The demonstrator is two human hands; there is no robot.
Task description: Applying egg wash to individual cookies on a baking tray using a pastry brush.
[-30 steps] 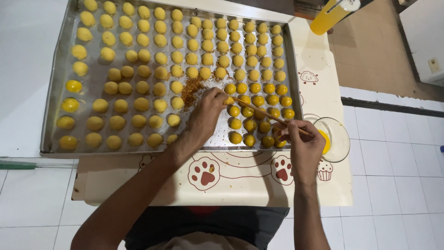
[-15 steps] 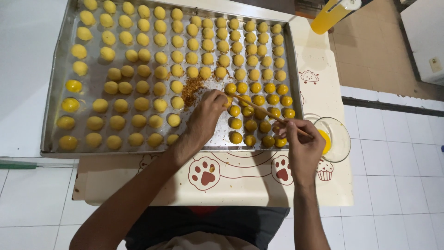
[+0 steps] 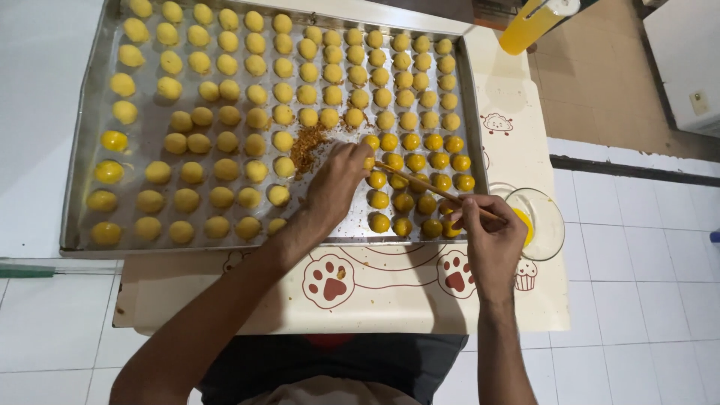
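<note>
A large metal baking tray (image 3: 82, 187) holds many small round yellow dough balls (image 3: 225, 169) in rows. Those at the lower right (image 3: 416, 161) look glossier and deeper yellow. My left hand (image 3: 337, 180) rests in the tray with its fingertips pinched on a ball near a small heap of brown crumbs (image 3: 307, 146). My right hand (image 3: 491, 236) grips a thin wooden brush (image 3: 420, 184) whose tip reaches the ball at my left fingertips.
A small glass bowl (image 3: 544, 225) with yellow liquid stands right of the tray. Under the tray lies a cream mat (image 3: 390, 289) with paw prints. A yellow bottle (image 3: 529, 22) stands at the top right. White floor tiles surround the mat.
Both hands have stayed almost still; the brush tip shifted slightly along the glossy balls near my left fingertips.
</note>
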